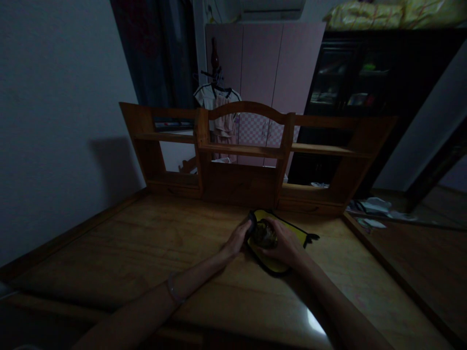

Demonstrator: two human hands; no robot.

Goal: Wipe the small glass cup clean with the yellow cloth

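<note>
A yellow pouch (298, 234) with black edging lies flat on the wooden desktop, a black strap or pull tab at its right end. Over it, my right hand (286, 243) is closed around a dark, shiny brown-green lump-like object (265, 236); its kind is unclear in the dim light. At the pouch's left edge, my left hand (236, 239) grips a small black rounded piece (251, 221). I cannot tell whether that piece is separate or part of the pouch's rim. My fingers partly hide both objects.
A wooden shelf unit (242, 150) with small drawers stands along the desk's back edge. The wooden desktop (175, 233) meets a wall at left and has a raised rim (386, 262) at right. Papers (377, 205) lie beyond that rim.
</note>
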